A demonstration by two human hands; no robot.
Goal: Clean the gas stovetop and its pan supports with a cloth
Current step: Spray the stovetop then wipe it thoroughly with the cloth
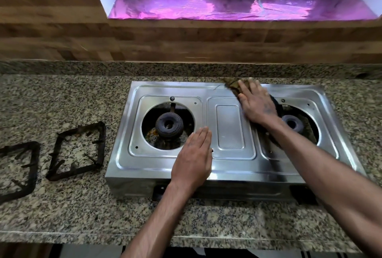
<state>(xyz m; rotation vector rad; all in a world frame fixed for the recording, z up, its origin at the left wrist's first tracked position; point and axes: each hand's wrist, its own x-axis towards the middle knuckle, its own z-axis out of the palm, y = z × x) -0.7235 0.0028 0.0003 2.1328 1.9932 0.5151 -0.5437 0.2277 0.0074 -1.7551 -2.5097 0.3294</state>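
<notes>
Nearest the camera, the speckled granite worktop (pixel 86 212) carries a two-burner steel gas stovetop (pixel 229 125). The left hand (pixel 193 160) lies flat on the stove's front edge, just right of the left burner (pixel 169 125). Its fingers (pixel 201 137) are straight and close together, palm down on the metal, holding nothing.

Farther back, the right hand (pixel 257 102) reaches across the right burner (pixel 292 123), its forearm covering part of that opening. Its fingers (pixel 247 89) are stretched out and slightly spread, pressing a dark, brownish cloth (pixel 232 86) against the rear rim of the stovetop, near the middle. The cloth shows beyond the fingertips and is blurred.

Both pan supports are off the stove, lying on the worktop to its left: one pan support (pixel 77 151) just beside the stove, the other pan support (pixel 19 171) farther left, cut by the frame edge.

Behind the worktop stands a wood-patterned wall (pixel 62 36) with a recess (pixel 237 7) lined in shiny purple-lit foil.
</notes>
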